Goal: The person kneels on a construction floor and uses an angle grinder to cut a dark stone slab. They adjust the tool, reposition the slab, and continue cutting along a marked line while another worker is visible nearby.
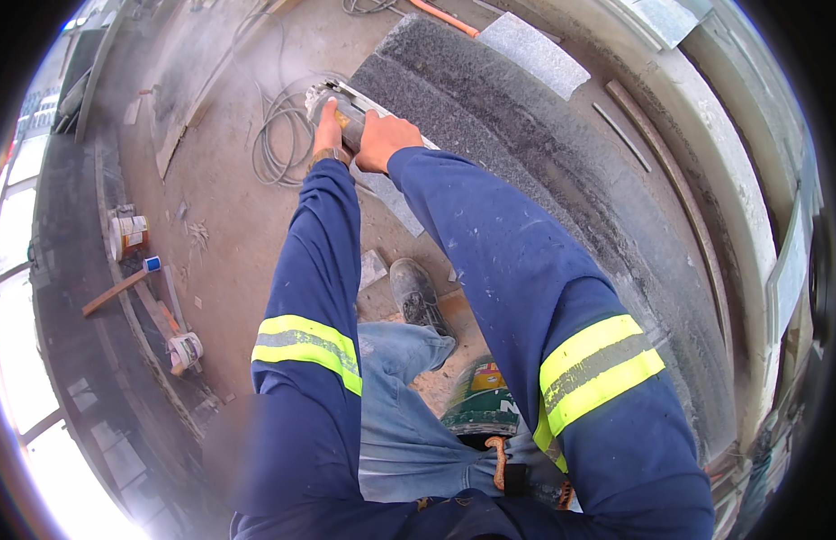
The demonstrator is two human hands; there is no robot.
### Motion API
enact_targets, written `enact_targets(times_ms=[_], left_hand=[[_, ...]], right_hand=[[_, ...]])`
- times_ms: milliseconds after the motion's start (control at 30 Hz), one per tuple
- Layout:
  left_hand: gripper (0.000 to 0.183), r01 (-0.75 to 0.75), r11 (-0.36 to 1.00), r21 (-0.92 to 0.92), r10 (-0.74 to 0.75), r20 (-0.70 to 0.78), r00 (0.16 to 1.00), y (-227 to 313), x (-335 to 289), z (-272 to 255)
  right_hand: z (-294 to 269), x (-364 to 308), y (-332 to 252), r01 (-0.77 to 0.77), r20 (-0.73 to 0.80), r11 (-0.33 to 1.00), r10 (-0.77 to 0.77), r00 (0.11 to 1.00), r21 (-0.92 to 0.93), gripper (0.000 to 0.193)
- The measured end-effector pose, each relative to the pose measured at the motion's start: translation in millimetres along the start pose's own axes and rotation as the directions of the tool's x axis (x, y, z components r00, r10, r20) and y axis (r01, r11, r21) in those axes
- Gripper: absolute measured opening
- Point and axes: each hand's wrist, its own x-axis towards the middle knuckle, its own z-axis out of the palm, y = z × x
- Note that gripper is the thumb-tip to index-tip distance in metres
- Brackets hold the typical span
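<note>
Both my hands are on a dusty grey power tool (350,133) with a yellow label, which looks like an angle grinder. My left hand (327,130) wraps its left side, thumb upward. My right hand (386,140) closes over its right side, at the edge of a dark grey stone slab (490,99). Pale dust hangs around the tool's far end, and its working tip is hard to make out. Below my hands, a light stone strip (400,209) runs along the slab's near-left edge.
Coiled grey cable (272,153) lies left of the tool. White buckets (128,236) and a wooden-handled tool (116,293) sit farther left. A green bucket (481,400) stands by my legs. A light stone piece (535,56) rests on the slab's far side, near an orange hose (445,16).
</note>
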Motion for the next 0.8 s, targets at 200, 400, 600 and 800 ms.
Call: enact_targets(times_ms=[200,400,600,800], left_hand=[[0.048,-0.014,1.000,0.007,0.014,-0.006,1.000,-1,-4,4],[0.059,0.015,1.000,-0.005,-0.015,0.005,1.000,-2,5,-4],[0.064,0.015,0.998,0.054,-0.016,0.006,1.000,-4,12,-8],[0.065,-0.032,0.996,0.086,0.034,-0.027,0.999,-6,7,-7]], right_hand=[[2,4,1,-0.008,-0.003,1.000,0.008,1.000,-0.009,0.059],[3,5,0,-0.013,0.013,1.000,0.014,1.000,-0.016,0.059],[1,0,0,-0.020,0.000,0.999,0.020,1.000,-0.027,0.059],[4,-4,2,-0.010,-0.011,0.999,0.009,1.000,-0.049,0.058]])
